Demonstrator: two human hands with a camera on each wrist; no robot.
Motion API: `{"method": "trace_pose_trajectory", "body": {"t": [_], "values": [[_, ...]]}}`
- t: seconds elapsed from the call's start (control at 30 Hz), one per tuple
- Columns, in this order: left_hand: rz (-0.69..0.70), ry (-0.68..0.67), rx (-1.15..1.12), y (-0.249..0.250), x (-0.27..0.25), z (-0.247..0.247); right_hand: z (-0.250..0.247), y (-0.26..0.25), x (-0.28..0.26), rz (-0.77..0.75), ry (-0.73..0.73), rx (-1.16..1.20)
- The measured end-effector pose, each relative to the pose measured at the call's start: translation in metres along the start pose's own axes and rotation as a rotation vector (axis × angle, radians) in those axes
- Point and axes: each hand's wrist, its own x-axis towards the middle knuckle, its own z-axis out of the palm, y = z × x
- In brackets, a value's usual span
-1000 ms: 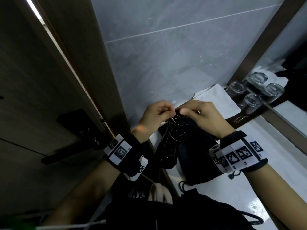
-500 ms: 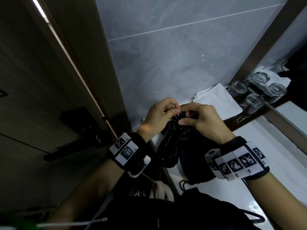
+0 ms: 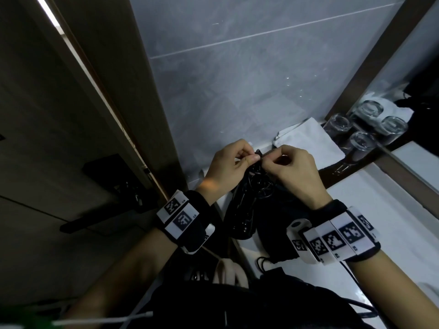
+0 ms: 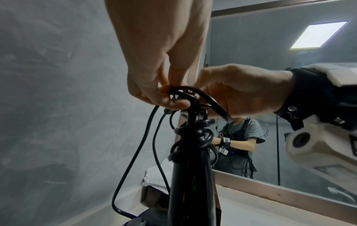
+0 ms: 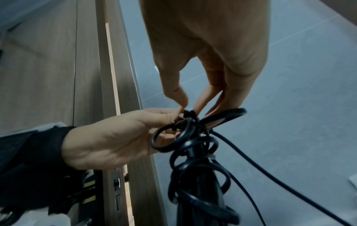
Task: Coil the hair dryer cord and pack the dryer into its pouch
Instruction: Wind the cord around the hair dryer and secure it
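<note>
Raised slightly since a second ago, still meeting fingertip to fingertip: left hand [image 3: 226,166] and right hand [image 3: 293,168] both pinching the top loops of the cord [image 4: 190,130], wound round the hair dryer [image 3: 241,211] hanging upright just below, pouch [image 3: 273,224] beside it.

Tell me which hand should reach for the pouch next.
Probably the right hand: the dark fabric pouch lies directly beneath its wrist on the white counter. The left hand pinches the coiled black cord and can keep holding it.
</note>
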Motion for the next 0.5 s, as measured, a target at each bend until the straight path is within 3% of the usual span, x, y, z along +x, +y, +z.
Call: {"method": "trace_pose_trajectory", "body": {"t": [0.33, 0.5], "values": [[0.005, 0.013, -0.013, 0.0044, 0.0015, 0.0058, -0.0043, -0.0073, 0.0068, -0.018, -0.031, -0.130], [-0.101, -0.056, -0.179, 0.0001, -0.0033, 0.0031, -0.0064, -0.0039, 0.0072, -0.087, 0.024, -0.158]]}}
